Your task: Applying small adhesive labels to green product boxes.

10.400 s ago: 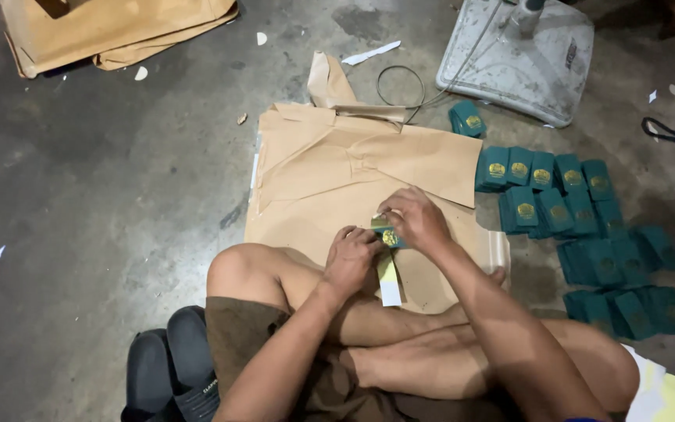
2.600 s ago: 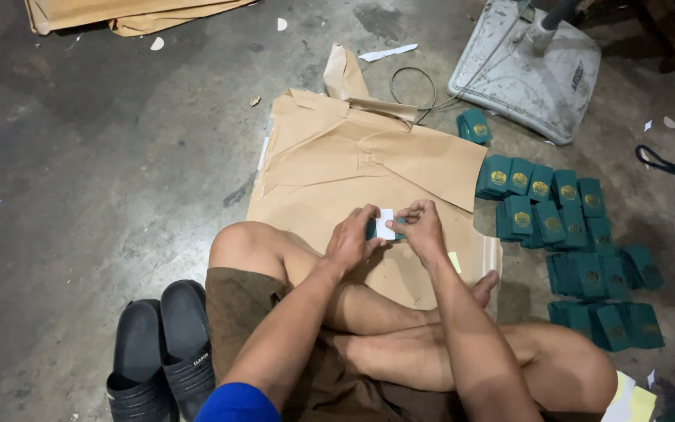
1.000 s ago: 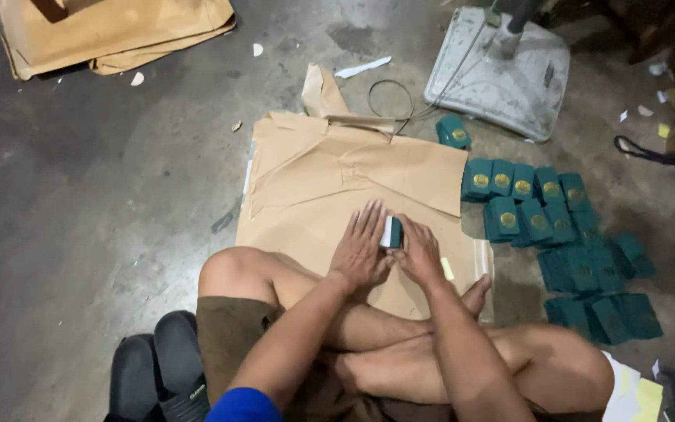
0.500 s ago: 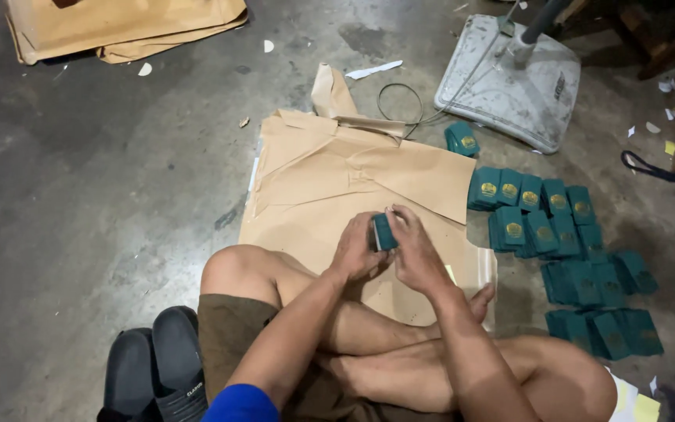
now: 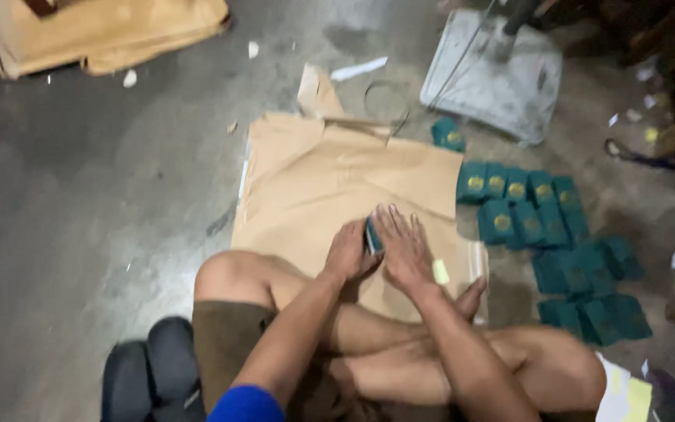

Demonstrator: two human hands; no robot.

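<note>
Pressing between both hands [image 5: 380, 252]: small dark-green box [image 5: 372, 235], mostly hidden.

Dim, flat indoor light is falling from above me; the brown paper sheet [image 5: 337, 176] is reflecting the most light, while the concrete floor [image 5: 80, 195] is darkening toward the corners. Motion blur is softening the whole frame, smearing my hands and the green packets [image 5: 541, 211].
</note>
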